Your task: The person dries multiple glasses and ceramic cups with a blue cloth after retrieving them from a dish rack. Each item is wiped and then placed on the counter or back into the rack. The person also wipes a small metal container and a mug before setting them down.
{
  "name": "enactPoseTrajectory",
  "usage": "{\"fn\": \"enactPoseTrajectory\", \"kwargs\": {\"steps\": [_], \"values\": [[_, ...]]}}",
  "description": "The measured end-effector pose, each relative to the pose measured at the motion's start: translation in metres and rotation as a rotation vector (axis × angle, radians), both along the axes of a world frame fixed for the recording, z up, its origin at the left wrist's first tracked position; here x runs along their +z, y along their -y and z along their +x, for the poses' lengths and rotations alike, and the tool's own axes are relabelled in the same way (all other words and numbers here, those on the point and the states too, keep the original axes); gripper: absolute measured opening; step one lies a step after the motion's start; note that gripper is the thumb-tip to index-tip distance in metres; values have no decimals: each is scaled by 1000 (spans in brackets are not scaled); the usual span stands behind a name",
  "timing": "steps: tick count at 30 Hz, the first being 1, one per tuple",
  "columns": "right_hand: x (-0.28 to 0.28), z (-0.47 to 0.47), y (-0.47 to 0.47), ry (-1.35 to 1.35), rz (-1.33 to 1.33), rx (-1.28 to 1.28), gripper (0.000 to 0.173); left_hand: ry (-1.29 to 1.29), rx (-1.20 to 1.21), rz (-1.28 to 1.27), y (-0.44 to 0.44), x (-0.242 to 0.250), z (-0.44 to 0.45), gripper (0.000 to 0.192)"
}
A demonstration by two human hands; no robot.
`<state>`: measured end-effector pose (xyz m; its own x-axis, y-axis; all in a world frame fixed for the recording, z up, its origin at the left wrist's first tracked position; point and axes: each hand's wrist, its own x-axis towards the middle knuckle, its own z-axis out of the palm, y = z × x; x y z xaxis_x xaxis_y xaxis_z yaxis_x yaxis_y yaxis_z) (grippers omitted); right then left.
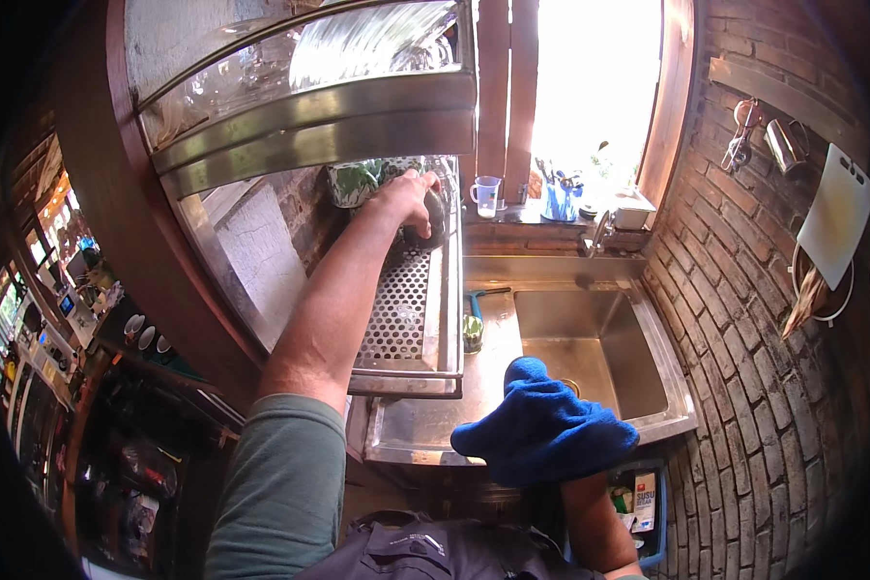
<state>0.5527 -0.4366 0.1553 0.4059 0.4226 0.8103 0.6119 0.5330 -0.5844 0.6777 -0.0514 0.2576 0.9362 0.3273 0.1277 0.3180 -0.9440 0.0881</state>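
My left hand (412,201) reaches onto a perforated metal shelf (399,312) of a dish rack, its fingers curled over a dark rounded vessel (433,217). Beside it, against the back, stand green and white mottled enamel cups (353,184). A blue cloth (547,435) is draped over my right hand, in front of the steel sink (587,348); the cloth hides the hand and its fingers. On the drainboard, right of the rack, lie a squeegee with a turquoise handle (475,308) and a small green mottled item (472,334).
An upper rack shelf (319,123) hangs above my left forearm. Behind the sink are a faucet (600,233), a plastic measuring jug (486,196) and a blue utensil holder (560,199). A cutting board (837,214) hangs on the right brick wall. A blue crate (657,522) stands below the sink.
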Motion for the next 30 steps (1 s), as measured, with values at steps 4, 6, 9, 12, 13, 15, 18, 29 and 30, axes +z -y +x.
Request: {"fn": "enactPoseTrajectory", "kwargs": {"steps": [4,6,9,12,13,15,18,29,30], "values": [[-3,2,5,-67,-135,-118,14,-3,69,30,17,4,-11,95],[-1,5,6,-52,-162,-151,12,1,93,40,20,8,-11,91],[1,8,8,-42,-184,-181,12,-35,114,74,16,12,0,89],[2,11,10,-33,-195,-204,11,124,85,96,4,8,14,72],[2,12,10,-31,-197,-201,12,190,124,79,-1,10,15,69],[3,14,12,-28,-201,-204,12,323,191,40,-2,18,19,63],[3,19,14,-23,-214,-227,14,320,276,63,14,41,16,69],[27,30,20,16,-224,-194,19,239,563,173,-31,39,49,72],[30,31,22,25,-229,-183,19,253,562,233,-26,36,48,76]]}}
